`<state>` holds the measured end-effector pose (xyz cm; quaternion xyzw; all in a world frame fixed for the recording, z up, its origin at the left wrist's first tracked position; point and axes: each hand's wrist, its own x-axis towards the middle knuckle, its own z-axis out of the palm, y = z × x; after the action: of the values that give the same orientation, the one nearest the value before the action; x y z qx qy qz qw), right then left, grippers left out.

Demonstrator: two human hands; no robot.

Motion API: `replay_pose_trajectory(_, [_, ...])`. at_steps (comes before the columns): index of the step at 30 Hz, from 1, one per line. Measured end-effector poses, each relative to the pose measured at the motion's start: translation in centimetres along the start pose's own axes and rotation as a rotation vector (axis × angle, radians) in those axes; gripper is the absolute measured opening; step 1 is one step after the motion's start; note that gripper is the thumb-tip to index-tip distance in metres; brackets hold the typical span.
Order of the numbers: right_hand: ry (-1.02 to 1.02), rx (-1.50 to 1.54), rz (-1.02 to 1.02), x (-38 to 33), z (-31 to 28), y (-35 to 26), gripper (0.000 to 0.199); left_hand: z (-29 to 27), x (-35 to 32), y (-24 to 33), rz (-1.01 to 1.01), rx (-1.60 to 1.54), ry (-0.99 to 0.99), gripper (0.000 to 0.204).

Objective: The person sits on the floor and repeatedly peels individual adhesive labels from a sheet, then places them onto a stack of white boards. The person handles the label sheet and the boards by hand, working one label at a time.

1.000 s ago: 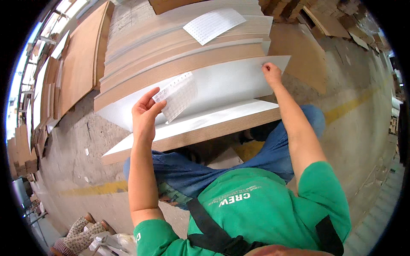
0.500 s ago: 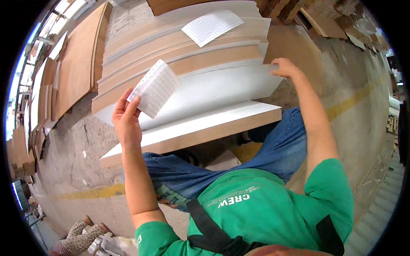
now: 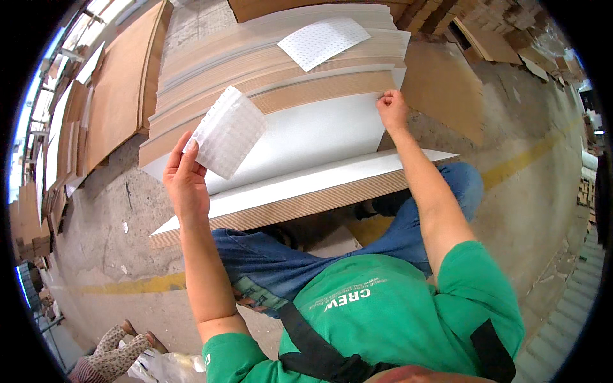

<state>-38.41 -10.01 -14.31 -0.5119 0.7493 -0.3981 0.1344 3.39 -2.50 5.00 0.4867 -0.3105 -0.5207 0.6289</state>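
Concrete floor (image 3: 121, 210) fills the left and right of the frame, with a yellow painted line running across it; brown boards lean or lie at upper left. Centre of frame: a stack of white-faced panels (image 3: 306, 191) with brown edges, stepped so that the lower ones stick out toward the bottom. The top white panel (image 3: 319, 131) of the near group lies tilted, its far edge raised against the next brown-edged layer. Right hand (image 3: 391, 110), centre right, is pinched shut on that panel's upper right edge, fingers curled over it. Left hand (image 3: 186, 182), centre left, is closed on a sheet of small white dots (image 3: 228, 131), held up off the panel by its lower left corner; the sheet is slightly curled. A second dotted sheet (image 3: 322, 39) lies flat on the upper stack, top centre, well apart from both hands. Judgement: the work is at an early to middle point; no dots are seen on the white panel face, and several panels remain stacked behind. Gloves or cloth at lower left, too small to tell which.
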Motion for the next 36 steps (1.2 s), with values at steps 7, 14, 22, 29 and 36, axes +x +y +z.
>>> replay_pose_trajectory(7, [0.002, -0.161, 0.049, 0.3, -3.3, 0.3, 0.031, 0.1, -0.4, 0.1, -0.014, 0.045, -0.019, 0.032])
replay_pose_trajectory(14, [-0.138, 0.350, 0.386, 2.4, -4.1, 2.0, 0.036, 0.3, -0.1, -0.1, -0.009, 0.041, -0.028, 0.032])
replay_pose_trajectory(22, [-0.230, 0.525, 0.636, 3.5, -4.4, 1.7, 0.025, 0.1, -0.1, -0.2, 0.002, 0.026, 0.008, 0.033])
replay_pose_trajectory(29, [-0.366, 0.575, 0.753, 2.9, -7.8, -0.5, 0.018, -0.2, 0.1, 0.0, 0.051, -0.050, 0.017, 0.028])
replay_pose_trajectory(36, [-0.874, 0.157, 0.625, 3.2, -13.5, -1.2, 0.012, -0.5, -0.4, 0.6, 0.106, -0.101, 0.023, 0.026])
